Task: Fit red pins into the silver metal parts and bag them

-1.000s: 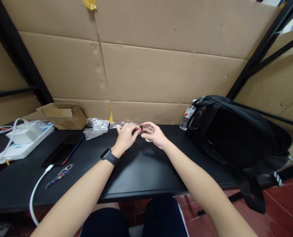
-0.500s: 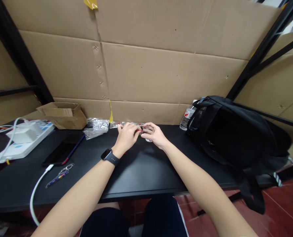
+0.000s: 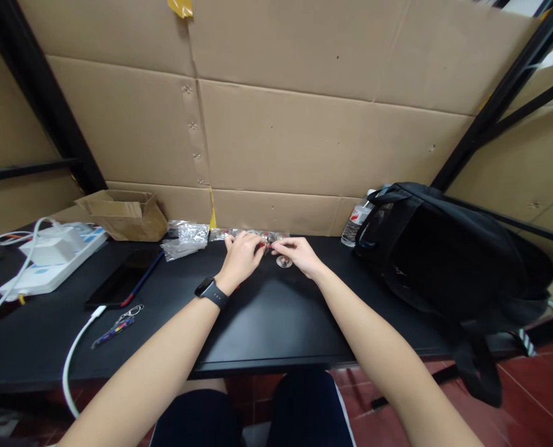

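- In front of you rises a wall of brown cardboard (image 3: 276, 136).
- Your black desk (image 3: 276, 335) runs along its foot, and both your forearms reach across it.
- To your right, a black backpack (image 3: 453, 261) lies on the desk, one strap hanging over the front edge.
- At your far left sits a white power strip (image 3: 38, 282) with white plugs and cables.
- Just beyond it, an open brown paper bag (image 3: 141, 220) stands near the cardboard.
- A dark phone (image 3: 122, 279) lies flat, a white cable close to its near end.
- Your left hand (image 3: 243, 256) pinches a small red piece between thumb and fingers.
- Your right hand (image 3: 302, 256) has thumb and forefinger closed on the right end of that piece.
- Clear plastic packets (image 3: 187, 239) lie beyond your left hand.
- A water bottle (image 3: 352, 231) stands beside the backpack, partly hidden.
- A colourful keychain (image 3: 115, 329) lies near the phone.
- You wear a dark watch (image 3: 214, 292) on your left wrist.
- A round clear object (image 3: 284, 262) shows just below your right fingertips.
- The small red piece (image 3: 271, 246) is between your two hands, too small to identify.
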Motion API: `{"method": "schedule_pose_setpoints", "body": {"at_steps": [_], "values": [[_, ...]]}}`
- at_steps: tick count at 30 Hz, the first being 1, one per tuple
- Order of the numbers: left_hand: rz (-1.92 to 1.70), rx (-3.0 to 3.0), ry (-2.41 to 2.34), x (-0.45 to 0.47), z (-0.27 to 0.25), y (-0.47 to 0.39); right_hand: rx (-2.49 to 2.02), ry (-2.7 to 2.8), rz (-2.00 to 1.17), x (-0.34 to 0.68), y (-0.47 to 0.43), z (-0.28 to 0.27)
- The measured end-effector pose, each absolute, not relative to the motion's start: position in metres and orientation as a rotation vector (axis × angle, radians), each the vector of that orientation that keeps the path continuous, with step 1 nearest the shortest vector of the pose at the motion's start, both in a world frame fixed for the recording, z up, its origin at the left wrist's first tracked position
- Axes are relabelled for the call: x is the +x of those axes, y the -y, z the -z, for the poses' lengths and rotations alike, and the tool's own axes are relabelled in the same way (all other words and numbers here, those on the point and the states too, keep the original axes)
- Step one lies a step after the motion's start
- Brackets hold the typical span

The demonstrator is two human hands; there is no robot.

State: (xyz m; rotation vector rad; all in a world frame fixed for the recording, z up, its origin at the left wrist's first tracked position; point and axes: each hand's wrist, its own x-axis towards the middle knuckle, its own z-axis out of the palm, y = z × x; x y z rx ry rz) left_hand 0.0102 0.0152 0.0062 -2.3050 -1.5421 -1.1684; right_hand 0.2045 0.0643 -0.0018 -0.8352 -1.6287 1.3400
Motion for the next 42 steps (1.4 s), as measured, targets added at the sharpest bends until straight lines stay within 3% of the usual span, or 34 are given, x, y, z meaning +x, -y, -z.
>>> {"method": "schedule_pose_setpoints", "body": {"at_steps": [13,34,42], "values": [[1.271,-2.529,1.386,0.015,-0.015,-0.004,-0.821,1.806,-1.287,0.205,-0.062,-0.003],[0.892,-2.471,1.714,0.005,0.008,-0.025,-0.955,2.319,-0.290,0.222,-0.069,-0.006],[0.764,-2.586,1.710,-0.001,0.013,-0.028,-1.344,2.537,-0.341,0.239,-0.075,-0.006]]}}
